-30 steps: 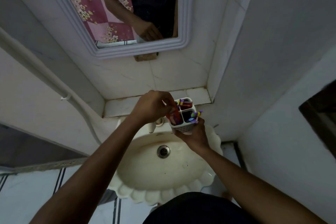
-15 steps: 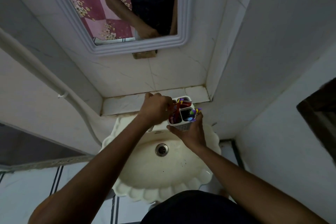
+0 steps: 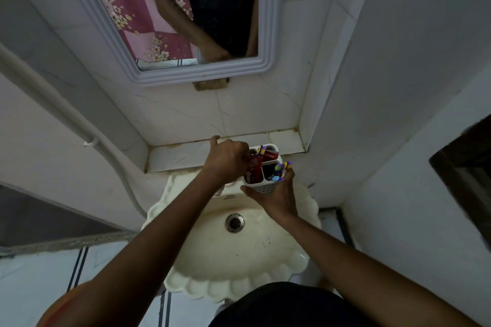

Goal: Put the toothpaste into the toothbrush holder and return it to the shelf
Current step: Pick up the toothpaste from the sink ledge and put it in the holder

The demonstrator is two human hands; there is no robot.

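A white toothbrush holder (image 3: 263, 188) with several compartments is held above the back of the sink, just in front of the tiled shelf (image 3: 180, 155). My right hand (image 3: 276, 198) cups it from below. A red toothpaste tube (image 3: 253, 171) stands in the left compartment, and my left hand (image 3: 227, 160) is closed on its upper end, one finger sticking up. Purple-and-yellow toothbrush heads (image 3: 283, 167) poke out of the right compartment, and another (image 3: 261, 150) out of the rear one.
A cream scalloped sink (image 3: 239, 252) with a metal drain (image 3: 234, 222) lies below my hands. A framed mirror (image 3: 186, 34) hangs on the tiled wall above the shelf. A white pipe (image 3: 79, 127) runs down the left wall. A plain wall closes in on the right.
The holder and both hands have moved slightly towards the shelf. The red tube has gone deeper into the left compartment under my left hand.
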